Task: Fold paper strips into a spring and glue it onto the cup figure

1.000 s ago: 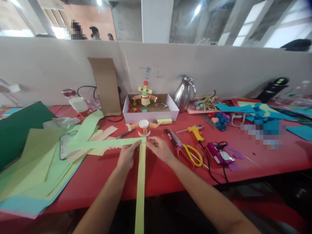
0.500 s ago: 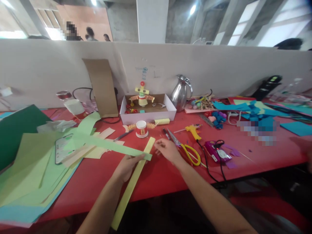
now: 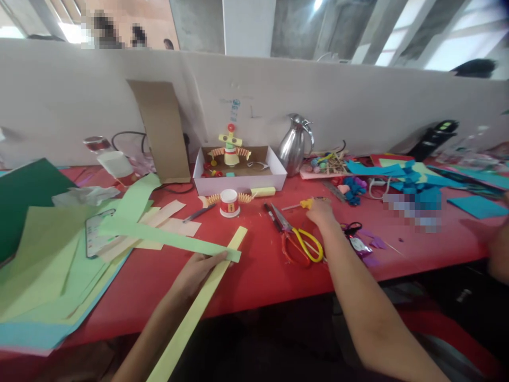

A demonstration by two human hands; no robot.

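Note:
My left hand (image 3: 194, 276) pinches two paper strips where they cross. The green paper strip (image 3: 167, 235) stretches leftward over the paper pile, and the yellow paper strip (image 3: 199, 302) slants down past the table's front edge. Over to the right, my right hand (image 3: 321, 212) is closed around the handle of a yellow hot glue gun (image 3: 306, 203). Only the gun's front and nozzle show; the hand hides the rest. Scissors (image 3: 302, 245) with red and yellow handles lie left of my right forearm, beside a black pen (image 3: 272, 216).
A paper cup (image 3: 229, 204) with folded paper arms stands before a white box (image 3: 240, 184) holding a paper figure (image 3: 230, 151). Behind are a metal jug (image 3: 295, 146) and a cardboard piece (image 3: 163, 132). Paper sheets (image 3: 43, 249) and a phone (image 3: 97, 233) lie left. Another person's arm (image 3: 499, 249) shows at right.
My right hand has moved right, from beside the strips' crossing to the glue gun, and closed on it. My left hand still holds both strips. The view has shifted slightly.

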